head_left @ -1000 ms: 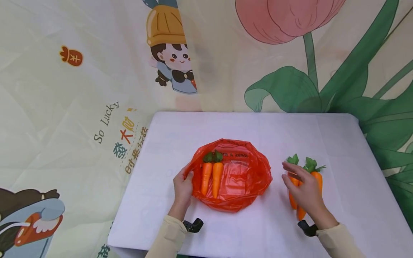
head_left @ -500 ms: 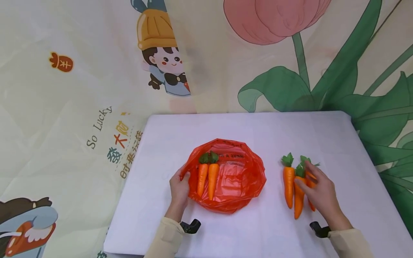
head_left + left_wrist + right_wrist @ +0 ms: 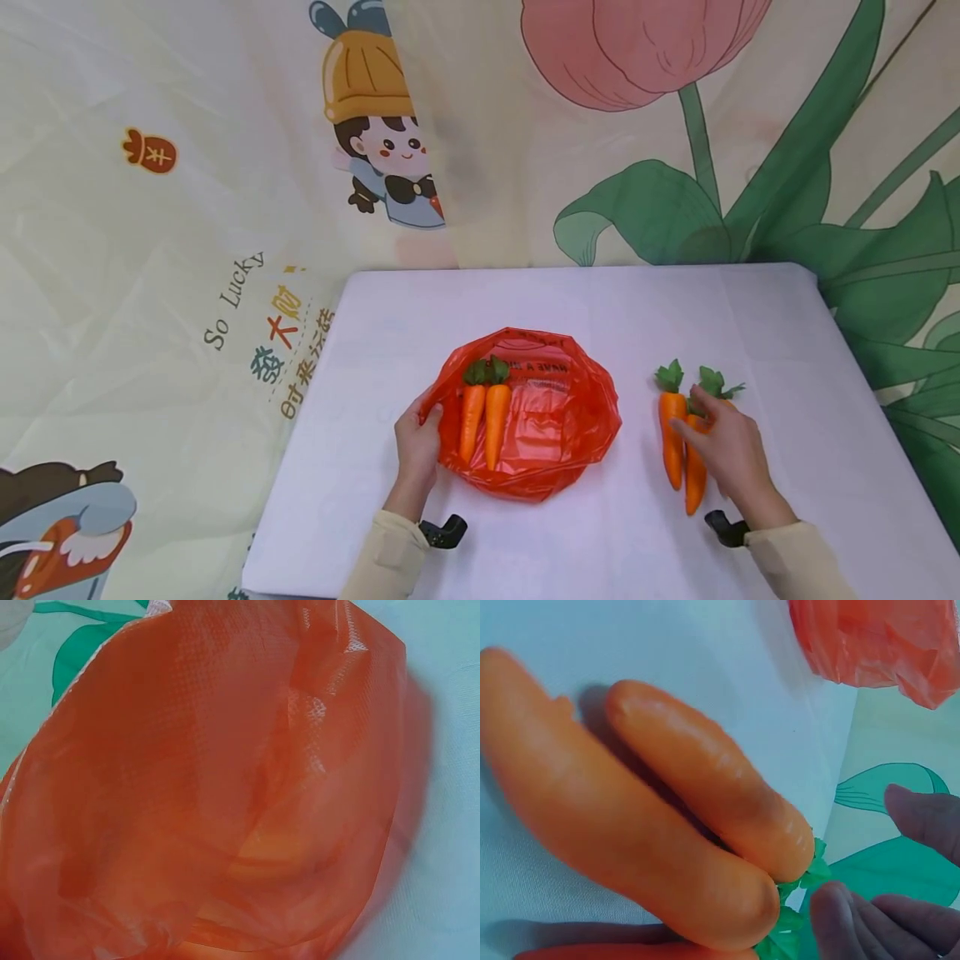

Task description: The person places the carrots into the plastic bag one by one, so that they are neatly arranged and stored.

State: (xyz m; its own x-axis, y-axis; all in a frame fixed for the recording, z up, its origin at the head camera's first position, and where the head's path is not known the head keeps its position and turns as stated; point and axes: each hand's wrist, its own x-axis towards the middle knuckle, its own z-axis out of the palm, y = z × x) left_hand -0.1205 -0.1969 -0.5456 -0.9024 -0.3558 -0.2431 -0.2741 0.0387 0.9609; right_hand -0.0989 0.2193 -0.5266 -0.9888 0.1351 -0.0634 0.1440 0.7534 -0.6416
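Gripping the red bag [image 3: 546, 421], the left hand [image 3: 417, 448] likely spreads its mouth; the right hand [image 3: 731, 448] hovers empty over 3 carrots [image 3: 672, 437].

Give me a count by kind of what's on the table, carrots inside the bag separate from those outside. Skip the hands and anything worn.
Carrots inside the bag: 2
Carrots outside the bag, one partly behind the right hand in the head view: 3
Red bag: 1
Total: 6
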